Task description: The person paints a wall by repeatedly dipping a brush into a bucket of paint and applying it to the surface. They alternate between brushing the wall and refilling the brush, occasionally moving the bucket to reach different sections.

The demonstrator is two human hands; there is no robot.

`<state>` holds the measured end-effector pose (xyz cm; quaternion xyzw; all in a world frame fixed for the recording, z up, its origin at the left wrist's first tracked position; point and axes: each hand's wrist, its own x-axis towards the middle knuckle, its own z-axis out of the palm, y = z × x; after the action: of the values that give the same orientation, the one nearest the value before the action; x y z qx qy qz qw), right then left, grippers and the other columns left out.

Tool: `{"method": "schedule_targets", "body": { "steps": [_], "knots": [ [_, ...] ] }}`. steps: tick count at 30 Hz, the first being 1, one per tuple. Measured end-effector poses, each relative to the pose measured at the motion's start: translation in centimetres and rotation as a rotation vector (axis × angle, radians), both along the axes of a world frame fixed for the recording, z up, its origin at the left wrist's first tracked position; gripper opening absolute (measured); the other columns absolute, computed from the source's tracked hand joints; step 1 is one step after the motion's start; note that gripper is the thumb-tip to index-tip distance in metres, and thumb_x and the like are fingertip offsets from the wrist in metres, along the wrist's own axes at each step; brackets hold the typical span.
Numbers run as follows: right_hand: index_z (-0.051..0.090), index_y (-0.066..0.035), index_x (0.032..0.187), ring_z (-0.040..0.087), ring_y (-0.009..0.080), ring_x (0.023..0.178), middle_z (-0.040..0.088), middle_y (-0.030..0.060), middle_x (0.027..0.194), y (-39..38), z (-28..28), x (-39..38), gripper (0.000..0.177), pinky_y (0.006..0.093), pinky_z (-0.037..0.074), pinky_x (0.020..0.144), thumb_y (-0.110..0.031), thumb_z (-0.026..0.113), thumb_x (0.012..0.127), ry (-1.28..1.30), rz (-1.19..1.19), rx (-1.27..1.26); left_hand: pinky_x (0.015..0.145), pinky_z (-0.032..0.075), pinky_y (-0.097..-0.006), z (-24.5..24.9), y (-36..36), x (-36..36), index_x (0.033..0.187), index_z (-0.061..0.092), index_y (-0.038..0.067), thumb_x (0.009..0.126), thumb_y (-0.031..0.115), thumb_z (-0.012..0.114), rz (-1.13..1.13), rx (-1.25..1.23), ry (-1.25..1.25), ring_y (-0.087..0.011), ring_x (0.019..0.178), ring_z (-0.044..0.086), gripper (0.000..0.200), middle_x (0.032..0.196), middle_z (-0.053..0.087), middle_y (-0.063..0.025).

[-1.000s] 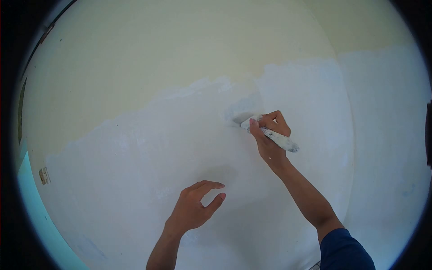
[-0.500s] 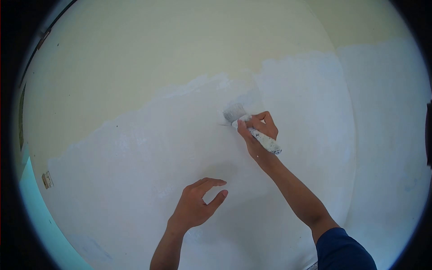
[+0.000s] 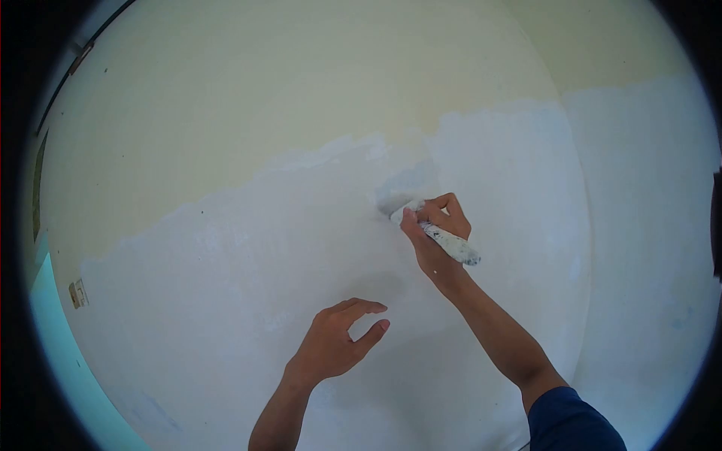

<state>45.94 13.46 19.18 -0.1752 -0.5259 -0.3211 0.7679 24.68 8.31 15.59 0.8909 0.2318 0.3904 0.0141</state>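
My right hand (image 3: 440, 229) is closed around a paint-spattered brush (image 3: 455, 246), its handle pointing down to the right. The brush's bristles meet the wall (image 3: 263, 248) near the middle of the view, beside a greyish, wet-looking patch (image 3: 410, 178). Lower and to the left, my left hand (image 3: 335, 338) is held in front of the wall, fingers and thumb curved apart with nothing between them. The wall is pale white below and yellowish above, with an uneven border between the two coats.
A wall corner runs down the right side, and the adjoining wall (image 3: 647, 225) has the same two tones. At the far left are a small brownish fitting (image 3: 78, 294), a turquoise surface (image 3: 64, 353) and a dark line along the top edge.
The view has shifted slightly, so the wall's colour border sits lower. My right hand and the brush appear slightly lower and further right; the bristles are less visible. My left hand keeps its curved pose.
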Motion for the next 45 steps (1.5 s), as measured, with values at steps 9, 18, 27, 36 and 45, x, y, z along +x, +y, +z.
{"method": "schedule_targets", "body": {
  "steps": [9,18,27,36,45],
  "knots": [
    [0.064,-0.002,0.071,0.053,0.021,0.07,0.051,0.0121,0.078,0.4,-1.1,0.2,0.015,0.0329,0.044,0.061,-0.013,0.072,0.079,-0.016,0.084,-0.136,0.075,0.053,-0.0319,0.2,-0.5,-0.1,0.105,0.068,0.006,0.088,0.022,0.066,0.01,-0.024,0.004,-0.0212,0.095,0.066,0.023,0.103,0.069,-0.0085],
    [0.061,-0.002,0.067,0.049,0.023,0.065,0.051,0.0116,0.072,0.7,-0.4,5.9,0.02,0.0366,0.041,0.057,-0.015,0.072,0.077,0.133,-0.154,-0.157,0.054,0.053,-0.0288,-0.4,-1.3,0.9,0.103,0.067,0.006,0.089,0.023,0.066,-0.002,0.001,0.018,-0.0213,0.08,0.067,0.022,0.105,0.068,-0.0096],
    [0.058,-0.004,0.064,0.048,0.0247,0.067,0.051,0.0104,0.065,-1.0,5.5,6.7,0.021,0.0376,0.039,0.056,-0.015,0.07,0.078,0.123,-0.133,0.233,0.072,0.052,-0.0306,-0.7,0.1,0.9,0.101,0.068,0.005,0.088,0.018,0.067,-0.037,-0.003,-0.064,-0.0205,0.091,0.067,0.019,0.1,0.07,-0.0088],
    [0.055,-0.003,0.063,0.049,0.0172,0.061,0.051,0.0067,0.066,0.6,-13.9,8.2,0.023,0.0347,0.04,0.054,-0.009,0.072,0.077,0.14,-0.13,-0.387,0.081,0.052,-0.0323,-1.9,-0.3,-3.0,0.097,0.069,0.005,0.086,0.016,0.068,0.024,-0.002,-0.114,-0.022,0.092,0.068,0.016,0.097,0.07,-0.0086],
    [0.055,-0.004,0.065,0.047,0.0169,0.068,0.053,0.0056,0.069,-0.9,6.0,3.5,0.023,0.0325,0.04,0.059,-0.014,0.069,0.081,0.117,0.168,0.024,0.08,0.052,-0.0312,-1.3,-0.9,-1.5,0.098,0.069,0.005,0.087,0.016,0.067,-0.006,-0.044,-0.113,-0.0215,0.092,0.067,0.016,0.097,0.07,-0.0088]
  ]
}}
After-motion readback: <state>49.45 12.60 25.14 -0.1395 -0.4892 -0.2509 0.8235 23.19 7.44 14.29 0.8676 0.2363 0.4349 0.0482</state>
